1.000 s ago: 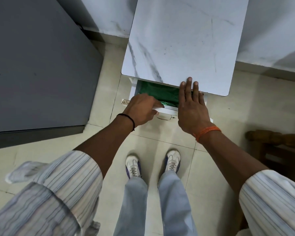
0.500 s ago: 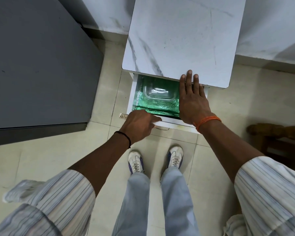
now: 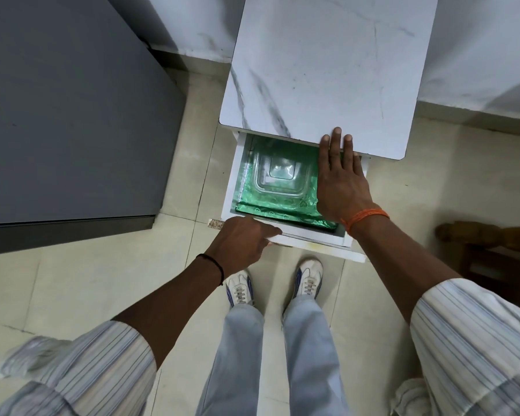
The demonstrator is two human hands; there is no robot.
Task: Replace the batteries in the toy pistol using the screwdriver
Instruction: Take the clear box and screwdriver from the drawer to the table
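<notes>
A white drawer (image 3: 312, 239) stands pulled out from under the marble-patterned table top (image 3: 318, 70). My left hand (image 3: 240, 241) grips the drawer's front edge with curled fingers. My right hand (image 3: 338, 181) lies flat with straight fingers, its tips on the table's front edge and its palm over the drawer's right side. Inside the drawer a clear plastic lidded container (image 3: 281, 175) sits on a green shiny lining (image 3: 270, 205). No toy pistol, batteries or screwdriver shows.
A large dark grey cabinet (image 3: 66, 115) fills the left. A wooden chair (image 3: 493, 250) stands at the right edge. My feet in white shoes (image 3: 240, 288) stand on beige floor tiles just below the drawer. White walls run behind the table.
The drawer has slid further out toward me, pulled by my left hand, exposing the clear container and more green lining. My right hand stays on the table edge.
</notes>
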